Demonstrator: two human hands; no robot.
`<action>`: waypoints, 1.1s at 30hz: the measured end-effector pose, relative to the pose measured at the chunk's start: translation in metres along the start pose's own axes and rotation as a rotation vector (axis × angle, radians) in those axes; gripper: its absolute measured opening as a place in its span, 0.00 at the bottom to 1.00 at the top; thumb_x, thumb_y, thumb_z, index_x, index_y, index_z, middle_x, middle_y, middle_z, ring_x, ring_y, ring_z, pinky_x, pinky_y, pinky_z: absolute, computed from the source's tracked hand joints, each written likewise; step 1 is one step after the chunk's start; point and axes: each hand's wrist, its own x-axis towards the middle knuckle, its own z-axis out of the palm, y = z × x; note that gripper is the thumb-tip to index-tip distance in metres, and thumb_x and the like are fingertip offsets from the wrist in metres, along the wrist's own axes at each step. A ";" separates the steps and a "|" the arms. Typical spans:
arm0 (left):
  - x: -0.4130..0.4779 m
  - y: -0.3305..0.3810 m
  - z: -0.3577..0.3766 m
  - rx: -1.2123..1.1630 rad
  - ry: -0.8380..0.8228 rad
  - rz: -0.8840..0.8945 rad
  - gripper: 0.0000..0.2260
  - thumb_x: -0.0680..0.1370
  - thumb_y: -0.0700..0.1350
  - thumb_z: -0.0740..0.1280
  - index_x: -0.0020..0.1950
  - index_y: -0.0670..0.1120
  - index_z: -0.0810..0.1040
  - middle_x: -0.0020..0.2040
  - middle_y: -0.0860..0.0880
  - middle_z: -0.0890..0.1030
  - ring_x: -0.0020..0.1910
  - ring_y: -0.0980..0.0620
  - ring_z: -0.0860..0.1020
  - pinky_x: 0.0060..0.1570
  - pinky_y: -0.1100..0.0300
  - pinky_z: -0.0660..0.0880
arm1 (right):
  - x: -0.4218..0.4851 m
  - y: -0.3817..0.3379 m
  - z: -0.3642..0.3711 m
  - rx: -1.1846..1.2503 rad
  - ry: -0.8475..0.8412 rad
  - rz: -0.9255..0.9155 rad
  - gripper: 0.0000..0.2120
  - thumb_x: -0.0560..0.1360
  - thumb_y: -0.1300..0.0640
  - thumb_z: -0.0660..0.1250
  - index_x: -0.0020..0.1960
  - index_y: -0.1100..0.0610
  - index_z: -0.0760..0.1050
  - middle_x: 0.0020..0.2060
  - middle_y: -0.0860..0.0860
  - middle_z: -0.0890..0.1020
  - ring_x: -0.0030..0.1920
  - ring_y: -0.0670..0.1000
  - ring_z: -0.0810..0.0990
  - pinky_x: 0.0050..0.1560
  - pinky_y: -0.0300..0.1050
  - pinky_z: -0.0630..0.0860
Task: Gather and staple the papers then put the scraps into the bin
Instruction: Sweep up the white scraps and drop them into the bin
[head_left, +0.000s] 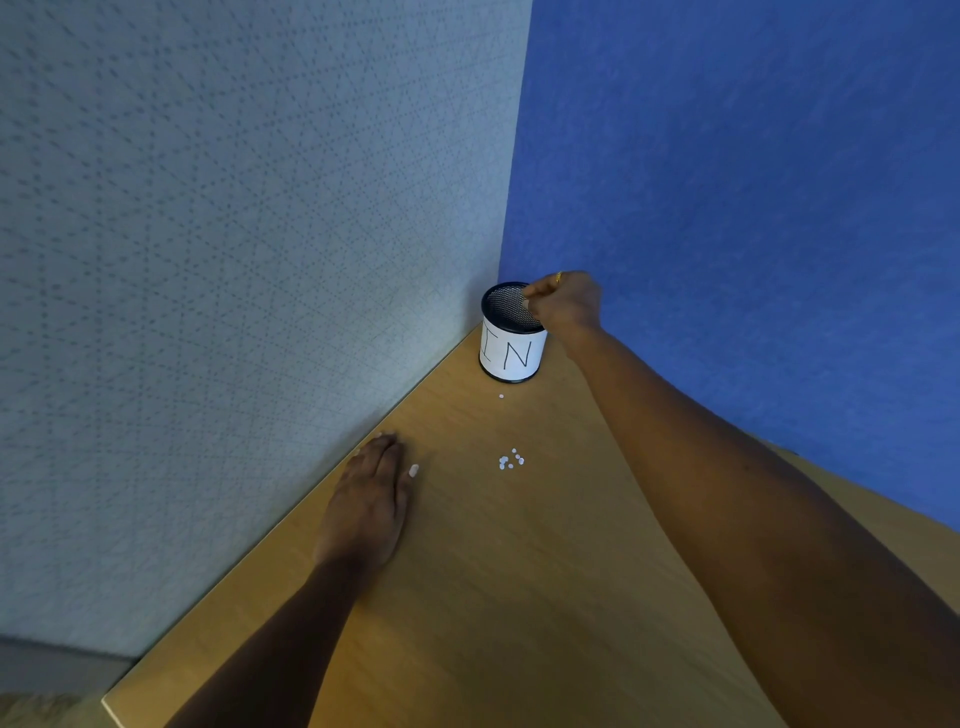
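Wooden desk (519, 597) fills the lower frame. Our right hand (563, 304), bunched, is over the bin (511, 353); its hold we cannot tell. Scraps (510, 460) lie at centre, nearer our flat left hand (371, 499).

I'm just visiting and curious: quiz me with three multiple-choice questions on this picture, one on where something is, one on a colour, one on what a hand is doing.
1. Where does the bin stand?
A) in the far corner of the desk, where the walls meet
B) at the near edge
C) on the floor

2. What colour is the wall on the right?
A) red
B) blue
C) green

3. How is the left hand?
A) gripping the bin
B) holding a stapler
C) lying flat on the desk

Answers: 1 A, it sits where the two walls meet; 2 B, that wall is plainly blue; 3 C, its fingers lie straight on the wood.
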 end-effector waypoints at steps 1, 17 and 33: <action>0.000 0.000 0.000 -0.003 0.001 0.001 0.35 0.73 0.63 0.39 0.71 0.45 0.64 0.73 0.47 0.65 0.72 0.50 0.62 0.70 0.53 0.61 | -0.001 0.001 0.000 0.007 0.006 -0.006 0.10 0.72 0.71 0.64 0.49 0.64 0.82 0.51 0.60 0.82 0.49 0.51 0.79 0.47 0.37 0.77; -0.001 -0.001 0.000 0.002 -0.012 0.006 0.33 0.75 0.62 0.41 0.72 0.45 0.64 0.73 0.48 0.64 0.73 0.50 0.61 0.71 0.54 0.60 | -0.070 0.059 0.020 0.108 -0.128 -0.173 0.07 0.72 0.68 0.66 0.48 0.66 0.81 0.47 0.59 0.85 0.44 0.48 0.81 0.45 0.26 0.74; -0.001 0.000 -0.001 -0.027 -0.010 0.008 0.23 0.80 0.54 0.51 0.71 0.44 0.65 0.73 0.47 0.65 0.73 0.49 0.62 0.71 0.52 0.62 | -0.087 0.084 0.025 -0.588 -0.621 -0.261 0.22 0.81 0.64 0.48 0.75 0.60 0.55 0.76 0.53 0.54 0.76 0.52 0.54 0.74 0.45 0.52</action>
